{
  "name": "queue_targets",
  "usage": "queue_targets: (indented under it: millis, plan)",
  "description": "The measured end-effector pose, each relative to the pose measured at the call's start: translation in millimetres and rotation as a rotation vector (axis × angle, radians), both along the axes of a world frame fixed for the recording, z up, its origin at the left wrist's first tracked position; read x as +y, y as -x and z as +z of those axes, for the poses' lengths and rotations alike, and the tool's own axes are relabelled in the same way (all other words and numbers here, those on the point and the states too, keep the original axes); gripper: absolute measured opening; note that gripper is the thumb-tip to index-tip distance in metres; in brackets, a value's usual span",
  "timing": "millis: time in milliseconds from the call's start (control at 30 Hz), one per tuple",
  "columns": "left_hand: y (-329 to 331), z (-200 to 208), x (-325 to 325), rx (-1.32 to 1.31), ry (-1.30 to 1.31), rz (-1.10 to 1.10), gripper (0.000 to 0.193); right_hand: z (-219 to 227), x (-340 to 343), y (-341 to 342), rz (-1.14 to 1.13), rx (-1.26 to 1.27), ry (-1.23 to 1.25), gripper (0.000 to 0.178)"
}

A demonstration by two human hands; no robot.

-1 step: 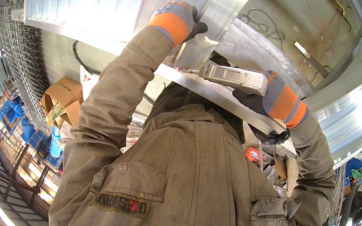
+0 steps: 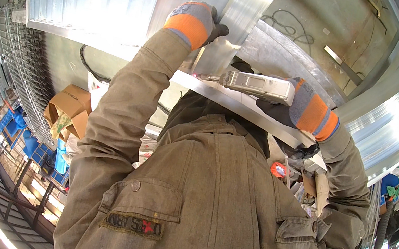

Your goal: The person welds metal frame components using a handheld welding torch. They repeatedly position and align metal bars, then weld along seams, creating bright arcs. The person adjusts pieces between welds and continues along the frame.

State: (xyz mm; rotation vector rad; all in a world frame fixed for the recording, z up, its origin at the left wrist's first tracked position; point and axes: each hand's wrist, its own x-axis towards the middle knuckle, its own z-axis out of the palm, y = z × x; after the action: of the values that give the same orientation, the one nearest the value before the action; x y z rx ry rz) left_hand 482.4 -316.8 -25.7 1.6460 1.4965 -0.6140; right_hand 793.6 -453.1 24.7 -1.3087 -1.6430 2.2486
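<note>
My left hand [image 2: 192, 22], in a grey and orange glove with dark fingertips, is closed at the edge of a ribbed aluminium profile [image 2: 228, 18]. Its fingers curl down over the metal, partly hidden. In my right hand [image 2: 310, 110], gloved alike, is a silver handheld welding gun [image 2: 259, 87] with a narrow nozzle. The nozzle points left, and a small pinkish glow shows at its tip. That tip is close to the profile's near end and to a long flat metal bar [image 2: 243, 105] that runs across in front of my body.
More shiny ribbed panels [image 2: 94, 0] spread over the upper left, and another curves along the right [image 2: 390, 124]. A dark cable [image 2: 288, 29] lies coiled on the floor beyond. To the left are an open cardboard box [image 2: 68, 110] and a rack of stacked metal pieces [image 2: 20, 62].
</note>
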Motion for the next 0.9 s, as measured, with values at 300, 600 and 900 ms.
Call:
queue_targets:
  millis: [300,600,900]
  plan:
    - [5.1,2.4,-5.4,0.011,0.022,0.01,0.054,5.1,-2.7,7.2,-0.017,0.043,-0.053,0.045]
    - [12.7,-16.7,-9.3,-0.073,-0.062,0.053,0.059,31.0,8.4,11.3,0.117,-0.177,-0.126,0.051]
    - [8.6,-14.1,1.8,0.029,0.028,0.005,0.055,13.6,7.4,4.9,0.033,-0.014,0.066,0.045]
